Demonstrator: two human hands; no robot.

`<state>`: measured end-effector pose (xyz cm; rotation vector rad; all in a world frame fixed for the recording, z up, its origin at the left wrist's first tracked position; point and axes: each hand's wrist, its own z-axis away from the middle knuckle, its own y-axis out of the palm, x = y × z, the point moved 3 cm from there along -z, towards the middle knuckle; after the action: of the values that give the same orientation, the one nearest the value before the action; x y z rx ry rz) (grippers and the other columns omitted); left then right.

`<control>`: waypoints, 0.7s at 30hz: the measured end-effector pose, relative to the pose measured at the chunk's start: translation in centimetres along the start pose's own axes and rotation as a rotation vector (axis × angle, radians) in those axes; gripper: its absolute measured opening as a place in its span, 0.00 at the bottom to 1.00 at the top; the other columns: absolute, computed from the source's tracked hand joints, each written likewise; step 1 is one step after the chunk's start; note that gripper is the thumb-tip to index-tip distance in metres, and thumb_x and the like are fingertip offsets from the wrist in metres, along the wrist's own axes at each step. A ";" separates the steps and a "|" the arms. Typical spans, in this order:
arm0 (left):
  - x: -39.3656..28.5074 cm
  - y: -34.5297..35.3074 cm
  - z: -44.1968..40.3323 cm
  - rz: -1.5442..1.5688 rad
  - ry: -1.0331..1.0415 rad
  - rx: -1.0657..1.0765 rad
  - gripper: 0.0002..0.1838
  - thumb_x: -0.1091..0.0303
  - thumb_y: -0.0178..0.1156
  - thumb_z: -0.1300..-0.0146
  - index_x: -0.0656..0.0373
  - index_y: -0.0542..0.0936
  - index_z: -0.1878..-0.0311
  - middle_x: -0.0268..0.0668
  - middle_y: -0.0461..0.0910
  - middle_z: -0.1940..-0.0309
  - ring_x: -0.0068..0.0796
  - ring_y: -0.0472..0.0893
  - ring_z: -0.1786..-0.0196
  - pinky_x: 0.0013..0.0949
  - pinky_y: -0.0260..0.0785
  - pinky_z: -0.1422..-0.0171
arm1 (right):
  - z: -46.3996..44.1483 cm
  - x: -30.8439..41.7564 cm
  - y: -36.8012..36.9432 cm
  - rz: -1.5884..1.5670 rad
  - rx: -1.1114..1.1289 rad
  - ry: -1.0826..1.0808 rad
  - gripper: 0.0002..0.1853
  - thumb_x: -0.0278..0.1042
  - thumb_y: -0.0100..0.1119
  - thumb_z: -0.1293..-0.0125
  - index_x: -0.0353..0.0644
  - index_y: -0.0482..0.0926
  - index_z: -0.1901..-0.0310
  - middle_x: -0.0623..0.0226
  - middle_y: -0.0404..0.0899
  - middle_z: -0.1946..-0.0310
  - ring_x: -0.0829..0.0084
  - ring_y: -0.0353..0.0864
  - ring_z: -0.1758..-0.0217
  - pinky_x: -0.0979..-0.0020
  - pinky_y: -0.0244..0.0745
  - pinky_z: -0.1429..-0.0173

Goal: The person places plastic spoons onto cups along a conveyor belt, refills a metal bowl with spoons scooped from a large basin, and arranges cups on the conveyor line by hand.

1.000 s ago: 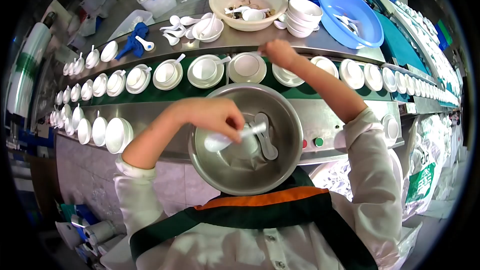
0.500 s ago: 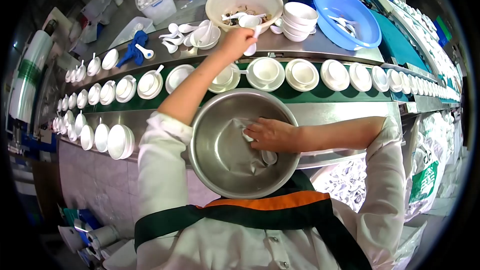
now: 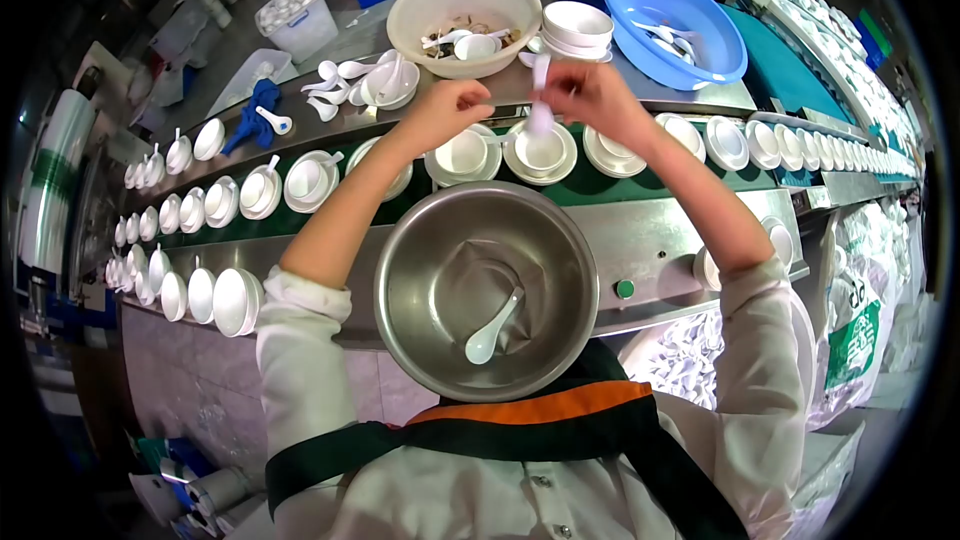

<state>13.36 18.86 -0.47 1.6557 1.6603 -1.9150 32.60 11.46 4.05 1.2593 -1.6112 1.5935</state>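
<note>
My right hand point(image 3: 590, 98) pinches a white soup spoon point(image 3: 540, 115) that hangs upright and blurred over a cup on a plate point(image 3: 540, 150). To its left, my left hand point(image 3: 452, 108) is raised above the row of dishes, its fingers loosely curved with a gap between thumb and forefinger and nothing in them. In the steel basin point(image 3: 388, 290) before me, another white spoon point(image 3: 492, 328) lies on a crumpled clear sheet.
Stacked dishes run along a green conveyor point(image 3: 640, 188). Behind it stand a cream tub point(image 3: 410, 25), stacked white bowls point(image 3: 578, 25), a blue tub point(image 3: 735, 50) and a bowl of spoons point(image 3: 390, 90). A blue cloth point(image 3: 258, 110) lies at left.
My right hand has left the basin and risen to the conveyor, where it now has a spoon. My left hand has let go of its spoon. The spoon in the basin is uncovered.
</note>
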 end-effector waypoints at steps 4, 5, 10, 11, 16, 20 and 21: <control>-2.6 0.3 3.5 0.041 -0.043 -0.038 0.10 0.64 0.61 0.45 0.62 0.78 0.68 0.33 0.77 0.78 0.19 0.73 0.74 0.26 0.66 0.66 | -4.3 -7.6 0.0 0.047 -0.159 -0.029 0.08 0.31 0.60 0.44 0.36 0.79 0.65 0.67 0.80 0.73 0.81 0.78 0.71 0.77 0.73 0.65; -4.5 1.0 5.1 -0.042 -0.031 -0.011 0.11 0.63 0.60 0.46 0.62 0.78 0.72 0.40 0.77 0.80 0.27 0.77 0.76 0.31 0.68 0.68 | -4.6 -8.3 0.5 0.012 -0.149 -0.097 0.09 0.31 0.61 0.45 0.37 0.79 0.65 0.67 0.80 0.73 0.81 0.78 0.70 0.77 0.73 0.64; -6.8 8.2 13.5 -0.466 0.044 0.620 0.19 0.50 0.62 0.51 0.59 0.80 0.73 0.43 0.80 0.75 0.44 0.79 0.69 0.43 0.71 0.63 | -4.8 -10.7 3.3 -0.152 -0.045 -0.060 0.08 0.15 0.54 0.43 0.37 0.77 0.62 0.66 0.78 0.59 0.78 0.76 0.57 0.77 0.72 0.50; -6.6 9.5 14.8 -0.605 0.043 0.750 0.20 0.49 0.63 0.52 0.59 0.80 0.71 0.43 0.80 0.73 0.45 0.79 0.67 0.43 0.71 0.61 | -4.7 -11.3 4.2 -0.182 0.016 -0.062 0.08 0.17 0.55 0.43 0.37 0.77 0.62 0.66 0.79 0.58 0.78 0.77 0.57 0.77 0.73 0.51; -5.4 11.0 16.2 -0.528 -0.034 0.820 0.10 0.61 0.58 0.48 0.56 0.78 0.69 0.43 0.79 0.74 0.44 0.79 0.67 0.43 0.70 0.62 | -3.1 -10.6 5.5 0.250 0.000 -0.214 0.18 0.25 0.65 0.51 0.38 0.76 0.56 0.62 0.80 0.63 0.71 0.80 0.62 0.74 0.74 0.55; -5.7 7.8 14.1 -0.177 -0.043 0.481 0.05 0.69 0.54 0.47 0.58 0.75 0.66 0.42 0.78 0.76 0.40 0.79 0.73 0.40 0.70 0.66 | -1.9 -5.4 3.8 0.270 0.037 -0.243 0.23 0.38 0.63 0.45 0.39 0.72 0.48 0.56 0.77 0.55 0.68 0.79 0.58 0.70 0.73 0.54; -5.7 6.6 13.0 -0.017 -0.095 0.426 0.05 0.70 0.55 0.45 0.59 0.74 0.67 0.38 0.77 0.78 0.29 0.78 0.76 0.34 0.69 0.68 | -1.3 -4.1 3.6 0.099 0.166 -0.109 0.23 0.41 0.61 0.42 0.39 0.71 0.48 0.56 0.77 0.55 0.70 0.79 0.58 0.70 0.73 0.54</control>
<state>11.93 3.44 -2.88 1.6456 1.2983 -2.4441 30.88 13.19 -0.98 1.3928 -1.6587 1.7779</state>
